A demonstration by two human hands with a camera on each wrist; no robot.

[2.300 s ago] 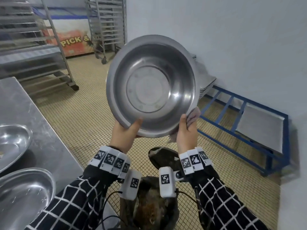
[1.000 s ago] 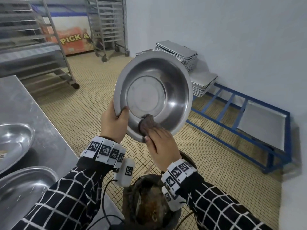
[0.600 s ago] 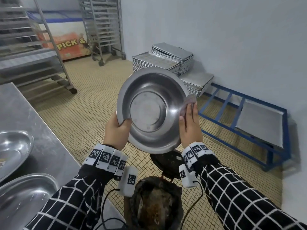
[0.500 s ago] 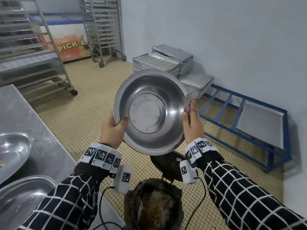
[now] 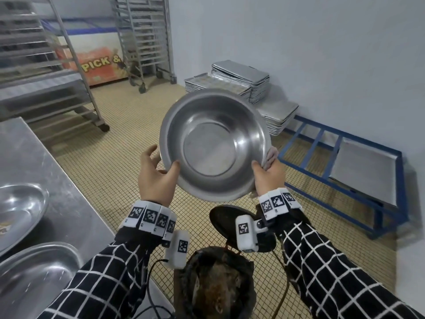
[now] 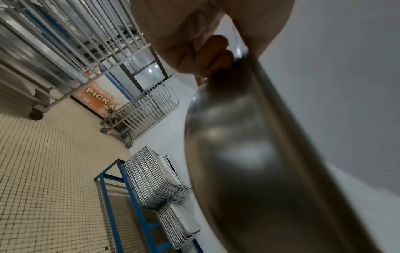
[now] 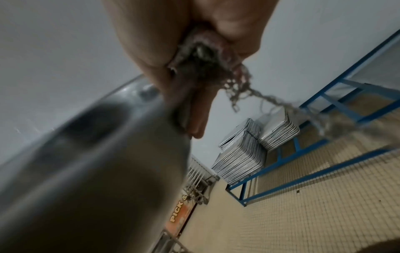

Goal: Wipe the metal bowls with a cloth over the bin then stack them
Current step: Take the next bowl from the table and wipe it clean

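The metal bowl (image 5: 215, 143) is held up in the air between both hands, above and beyond the bin (image 5: 216, 284), which stands on the tiled floor (image 5: 110, 125) close to the person. The bowl is tipped up on edge so that its open mouth faces back toward the person and its flat base points away toward the wall; being round, it has no long axis to speak of. The left hand (image 5: 156, 178) grips the lower left rim, thumb hooked over the inside and the fingers behind, one of them sticking out loosely past the edge. The right hand (image 5: 268, 173) grips the lower right rim with its thumb inside, and the cloth (image 5: 271, 155) is bunched between its fingers and the bowl's outer wall, frayed threads trailing in the right wrist view. Two more bowls (image 5: 20, 210) lie on the steel counter (image 5: 46, 162) at the left.
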